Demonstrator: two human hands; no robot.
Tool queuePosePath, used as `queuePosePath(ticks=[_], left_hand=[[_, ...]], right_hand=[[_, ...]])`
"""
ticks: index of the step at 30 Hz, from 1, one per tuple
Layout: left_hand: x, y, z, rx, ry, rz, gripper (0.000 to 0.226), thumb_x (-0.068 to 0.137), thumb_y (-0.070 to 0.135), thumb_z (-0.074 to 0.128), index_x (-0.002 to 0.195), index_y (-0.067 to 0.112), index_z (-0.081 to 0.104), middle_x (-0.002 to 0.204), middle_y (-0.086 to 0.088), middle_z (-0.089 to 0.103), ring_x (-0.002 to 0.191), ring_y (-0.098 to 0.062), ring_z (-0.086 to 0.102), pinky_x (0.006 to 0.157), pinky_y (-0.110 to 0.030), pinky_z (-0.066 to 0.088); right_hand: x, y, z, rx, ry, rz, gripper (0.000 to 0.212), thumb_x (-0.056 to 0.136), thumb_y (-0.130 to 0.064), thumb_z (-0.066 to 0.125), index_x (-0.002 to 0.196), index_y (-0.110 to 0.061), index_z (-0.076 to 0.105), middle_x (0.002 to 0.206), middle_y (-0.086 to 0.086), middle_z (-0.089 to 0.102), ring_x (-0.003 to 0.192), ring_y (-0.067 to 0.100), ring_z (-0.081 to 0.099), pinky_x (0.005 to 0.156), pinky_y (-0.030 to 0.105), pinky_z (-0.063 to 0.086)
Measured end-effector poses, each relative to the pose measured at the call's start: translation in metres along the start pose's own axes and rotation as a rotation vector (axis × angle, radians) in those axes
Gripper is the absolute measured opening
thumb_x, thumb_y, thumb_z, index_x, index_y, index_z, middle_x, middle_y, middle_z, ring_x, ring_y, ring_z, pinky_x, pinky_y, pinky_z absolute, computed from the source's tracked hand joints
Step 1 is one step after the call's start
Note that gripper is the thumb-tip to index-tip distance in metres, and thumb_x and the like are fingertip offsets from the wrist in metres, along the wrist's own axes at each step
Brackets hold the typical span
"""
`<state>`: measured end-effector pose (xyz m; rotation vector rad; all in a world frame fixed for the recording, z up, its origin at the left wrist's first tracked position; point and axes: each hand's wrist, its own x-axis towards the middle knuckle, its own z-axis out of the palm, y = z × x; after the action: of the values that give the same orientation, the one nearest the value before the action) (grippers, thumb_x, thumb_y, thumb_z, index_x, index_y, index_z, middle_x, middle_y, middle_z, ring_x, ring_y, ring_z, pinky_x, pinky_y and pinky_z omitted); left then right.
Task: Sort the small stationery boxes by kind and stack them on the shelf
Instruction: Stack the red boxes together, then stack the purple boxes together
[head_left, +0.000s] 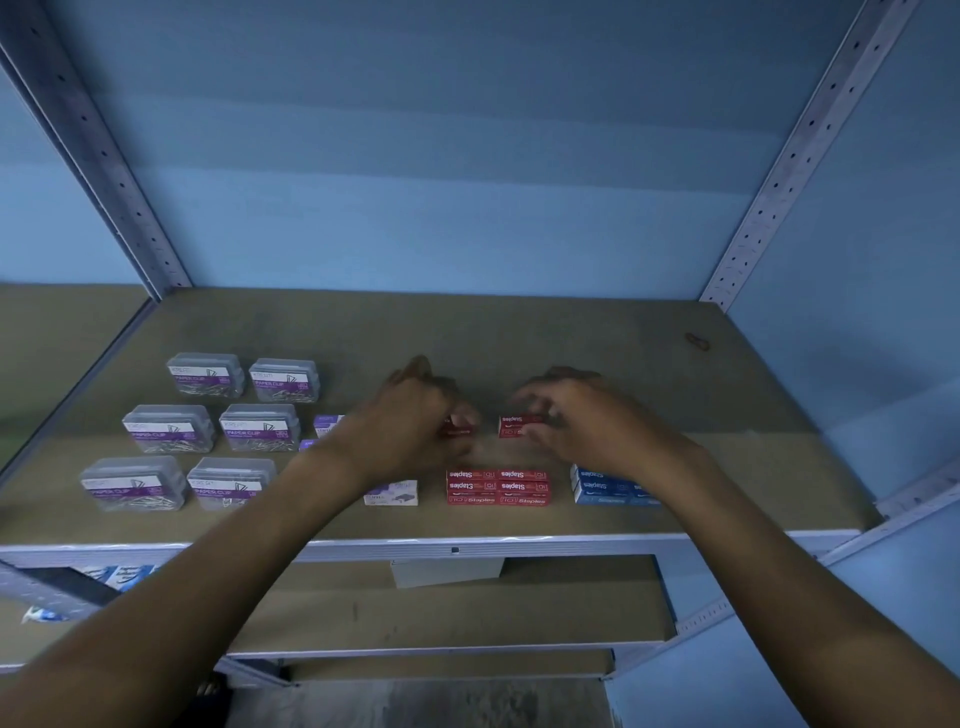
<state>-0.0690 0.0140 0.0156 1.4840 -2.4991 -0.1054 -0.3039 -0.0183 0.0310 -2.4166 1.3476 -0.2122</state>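
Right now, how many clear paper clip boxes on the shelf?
6, left side, in two columns: back pair, middle pair, front pair. None seem hidden.

Head view, downward onto shelf (519, 322)

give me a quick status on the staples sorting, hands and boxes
Left hand pinching a red staples box; right hand pinching another red box. Red stack up front, blue stack beside it. Nothing blocking.
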Motion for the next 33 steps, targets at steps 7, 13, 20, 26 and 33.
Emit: queuePosePath(ticks=[7,13,20,26,33], left_hand=[[0.018,-0.017,0.001,0.158,-0.100,-0.099,0.027,0.087,0.043,0.066,0.111,0.033,0.071,0.117,0.015,0.068,0.111,-0.019,0.040,0.088,-0.030,0.033],[0.019,-0.005,-0.003,0.040,-0.095,-0.037,0.022,0.087,0.043,0.066,0.104,0.032,0.074,0.102,0.016,0.072,0.103,-0.015,0.043,0.077,-0.025,0.030],[0.010,0.004,0.004,-0.105,-0.204,-0.004,0.018,0.089,0.046,0.061,0.102,0.039,0.073,0.094,0.021,0.073,0.098,-0.010,0.038,0.082,-0.031,0.042],[0.004,0.007,0.008,-0.051,-0.255,0.010,0.049,0.070,0.070,0.068,0.107,0.038,0.071,0.093,0.023,0.072,0.097,-0.012,0.040,0.079,-0.029,0.036],[0.001,0.010,0.009,-0.031,-0.215,0.005,0.050,0.069,0.066,0.072,0.108,0.035,0.071,0.097,0.018,0.073,0.098,-0.012,0.040,0.078,-0.029,0.038]], right_hand=[[0.026,0.002,0.013,-0.075,-0.096,0.042,0.033,0.094,-0.015,0.061,0.123,-0.027,0.071,0.129,-0.001,0.068,0.115,0.018,0.062,0.097,0.027,0.047],[0.013,-0.004,0.007,0.048,-0.098,0.026,0.022,0.092,-0.015,0.070,0.110,-0.023,0.079,0.107,-0.005,0.078,0.090,0.004,0.070,0.080,0.013,0.052],[-0.006,-0.011,0.011,-0.010,-0.244,0.044,0.024,0.099,-0.029,0.060,0.118,-0.028,0.074,0.115,-0.008,0.075,0.098,0.008,0.069,0.085,0.024,0.054],[-0.016,-0.014,0.015,-0.043,-0.311,0.034,0.052,0.077,-0.052,0.080,0.124,-0.034,0.067,0.112,-0.014,0.072,0.092,0.004,0.065,0.088,0.031,0.057],[-0.019,-0.016,0.019,-0.079,-0.256,0.022,0.049,0.080,-0.045,0.079,0.126,-0.034,0.066,0.113,-0.010,0.072,0.093,0.007,0.065,0.085,0.030,0.057]])
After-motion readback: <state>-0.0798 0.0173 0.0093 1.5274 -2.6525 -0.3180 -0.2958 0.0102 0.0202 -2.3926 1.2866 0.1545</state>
